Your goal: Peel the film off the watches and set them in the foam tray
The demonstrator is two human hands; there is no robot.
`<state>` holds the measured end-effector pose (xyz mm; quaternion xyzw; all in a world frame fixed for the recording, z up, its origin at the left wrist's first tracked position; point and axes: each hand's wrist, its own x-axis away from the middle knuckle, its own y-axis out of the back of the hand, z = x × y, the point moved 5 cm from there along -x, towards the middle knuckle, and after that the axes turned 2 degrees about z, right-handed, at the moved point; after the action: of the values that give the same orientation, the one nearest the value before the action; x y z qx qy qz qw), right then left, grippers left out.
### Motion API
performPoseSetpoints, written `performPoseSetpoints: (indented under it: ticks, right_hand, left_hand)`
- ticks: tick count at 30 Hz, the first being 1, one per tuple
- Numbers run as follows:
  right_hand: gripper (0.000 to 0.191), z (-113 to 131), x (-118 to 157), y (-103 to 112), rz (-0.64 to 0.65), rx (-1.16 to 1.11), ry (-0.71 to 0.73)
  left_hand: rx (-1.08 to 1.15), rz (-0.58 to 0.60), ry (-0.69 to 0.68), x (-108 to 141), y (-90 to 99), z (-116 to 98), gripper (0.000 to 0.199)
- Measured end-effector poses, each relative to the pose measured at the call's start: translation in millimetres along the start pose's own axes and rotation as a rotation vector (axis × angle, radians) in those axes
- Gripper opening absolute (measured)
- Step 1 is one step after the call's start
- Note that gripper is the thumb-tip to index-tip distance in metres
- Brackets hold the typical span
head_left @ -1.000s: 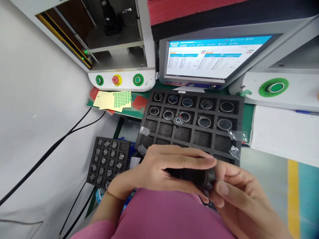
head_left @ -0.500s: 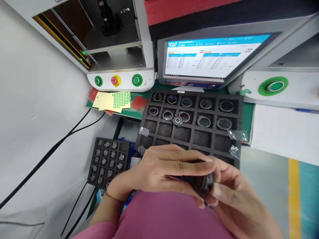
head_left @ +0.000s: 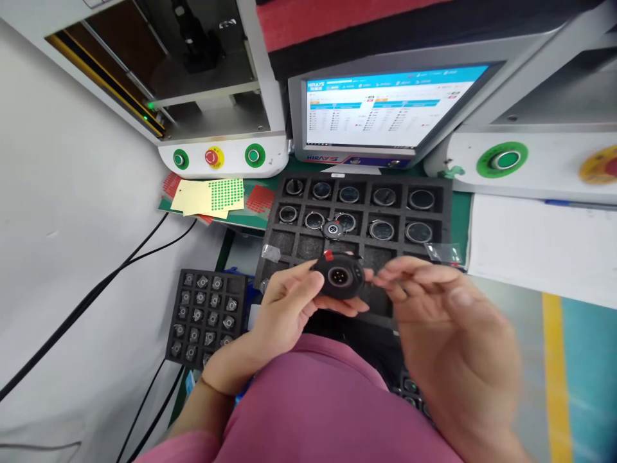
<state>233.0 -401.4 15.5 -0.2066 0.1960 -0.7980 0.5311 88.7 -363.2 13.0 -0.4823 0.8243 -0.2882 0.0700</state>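
Note:
My left hand (head_left: 294, 299) grips a round black watch body (head_left: 341, 276), its sensor side facing up and a small red sticker at its upper edge. Just right of it is my right hand (head_left: 448, 321), palm turned up, fingertips curled close to the watch's side; whether they pinch anything is too small to tell. Behind both hands lies a black foam tray (head_left: 315, 246) with round watch faces in its two back rows. One more watch body (head_left: 332, 229), sensor side up, rests across the cells of the second row.
A smaller foam tray (head_left: 176, 315) of small parts sits at lower left. Sticker sheets (head_left: 195, 197) lie at the back left, below a machine's button panel (head_left: 231, 159). A monitor (head_left: 385, 116) stands behind the large tray; white paper (head_left: 540, 244) is at right.
My left hand has turned the watch so its sensor side shows. My right hand has come off the watch and moved slightly right, palm up. The camera view has shifted a little.

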Motion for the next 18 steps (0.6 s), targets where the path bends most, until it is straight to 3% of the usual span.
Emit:
performPoseSetpoints:
  ticks: [2, 5, 10, 18]
  right_hand:
    - [0.019, -5, 3, -1, 0.008, 0.022, 0.008]
    - [0.029, -14, 10, -8, 0.109, 0.072, -0.079]
    - [0.016, -13, 16, -15, 0.201, 0.134, -0.084]
    - [0.014, -4, 22, -20, 0.187, 0.167, 0.01]
  left_hand:
    - [-0.012, -0.005, 0.027, -1, -4.0, 5, 0.029]
    - [-0.209, 0.018, -0.013, -1, -11.5, 6, 0.025]
    - [-0.57, 0.05, -0.155, 5, -22.8, -3, 0.018]
    - [-0.636, 0.105, -0.187, 9, -28.5, -5, 0.014]
